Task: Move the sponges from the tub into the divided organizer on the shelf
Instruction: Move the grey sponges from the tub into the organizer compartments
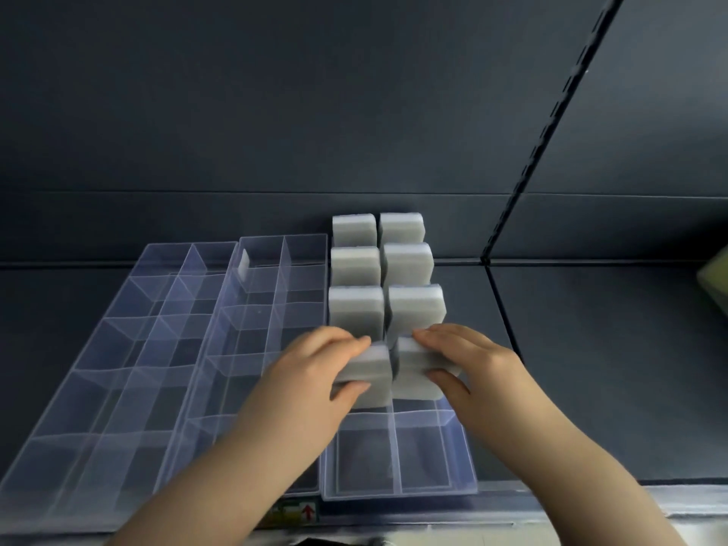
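head view: divided organizer (465,486) lies on the dark shelf (591,368), its front rim at the shelf lip at 6 o'clock.
left hand (311,372): clamped on the left sponge (372,374), thumb on the near face, fingers over the far edge.
right hand (468,360): clamped likewise on the right sponge (417,372); both sponges sit side by side over the fourth row of cells.
seated sponges (356,309): six stand upright in three pairs, at 12 o'clock from the hands.
tub: not in view.
risk: a sponge pushed down crooked may catch on the centre divider or a cross wall and ride up; knuckles crowding 12 o'clock may tip the nearest pair; hard pressing may slide the light tray.
edges: thin clear walls are hard to read; a spare organizer (244,348) touches at 9 o'clock, and the upright rail (551,124) stands at 2 o'clock.
room: one unfilled row at 6 o'clock, open shelf at 3 o'clock.
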{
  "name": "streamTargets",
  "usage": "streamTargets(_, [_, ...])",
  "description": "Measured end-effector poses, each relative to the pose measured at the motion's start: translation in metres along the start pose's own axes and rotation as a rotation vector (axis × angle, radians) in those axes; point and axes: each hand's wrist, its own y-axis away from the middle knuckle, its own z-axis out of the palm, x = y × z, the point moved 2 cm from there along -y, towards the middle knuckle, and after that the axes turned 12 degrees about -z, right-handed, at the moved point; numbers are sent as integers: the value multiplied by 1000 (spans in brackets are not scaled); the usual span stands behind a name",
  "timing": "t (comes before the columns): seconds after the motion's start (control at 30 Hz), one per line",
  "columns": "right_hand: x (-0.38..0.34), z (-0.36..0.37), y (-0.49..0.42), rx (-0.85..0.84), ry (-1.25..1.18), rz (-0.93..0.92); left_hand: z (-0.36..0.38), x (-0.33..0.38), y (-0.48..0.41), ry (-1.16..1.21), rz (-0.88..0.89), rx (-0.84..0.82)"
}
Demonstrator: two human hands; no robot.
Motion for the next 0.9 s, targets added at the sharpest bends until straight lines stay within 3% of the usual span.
streamTargets(0.9, [4,-14,-5,32,-96,-108,18,4,3,17,-132,142])
